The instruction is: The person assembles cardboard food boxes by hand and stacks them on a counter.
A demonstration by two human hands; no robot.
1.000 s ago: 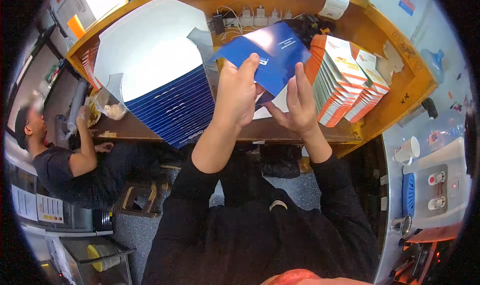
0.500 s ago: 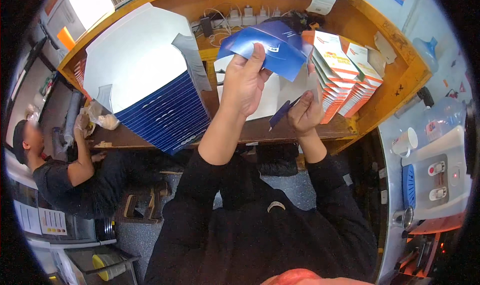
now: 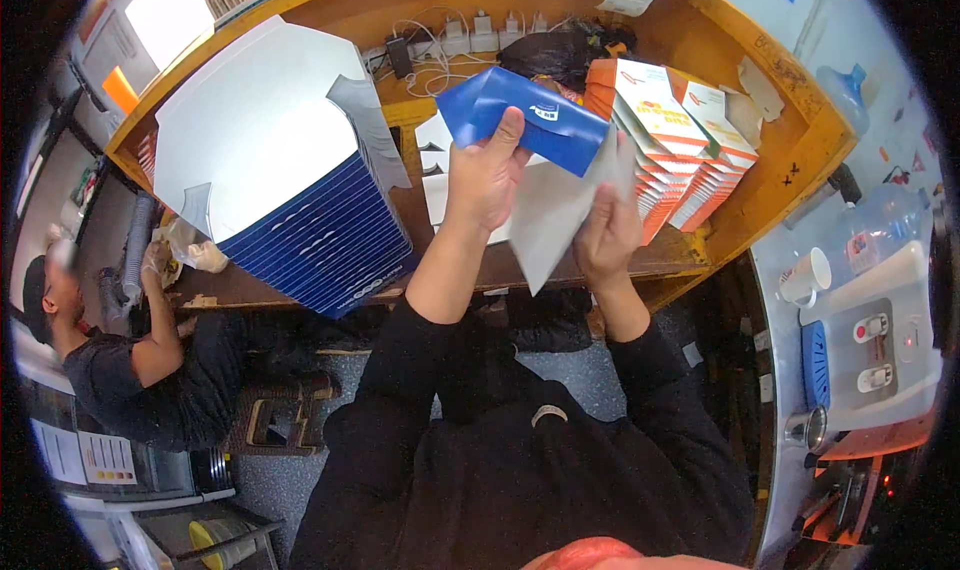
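Both of my hands hold a partly folded cardboard carton (image 3: 565, 130) above the desk. Its outside is glossy blue with a small white mark, and a pale grey inner panel hangs down to a pointed corner. My left hand (image 3: 487, 178) grips the blue side, its thumb pressed on top and the other fingers behind. At the other end, my right hand (image 3: 610, 232) is closed on the pale panel, its fingers partly hidden. A white cut-out card sheet (image 3: 436, 202) lies on the desk behind my left hand. To the left stands a tall stack of blue cartons (image 3: 315, 235), white inside.
Folded orange-and-white boxes (image 3: 655, 120) stand to the right. Chargers and cables (image 3: 455, 40) line the back beside a black plastic bag (image 3: 548, 55). A raised wooden rim (image 3: 770, 60) encloses the desk. Another person (image 3: 140, 360) sits at the left. A water dispenser (image 3: 890, 340) is far right.
The carton has turned in my hands: its blue side now faces up more flatly, and the pale panel swings into view, pointing down. My right hand has shifted slightly lower.
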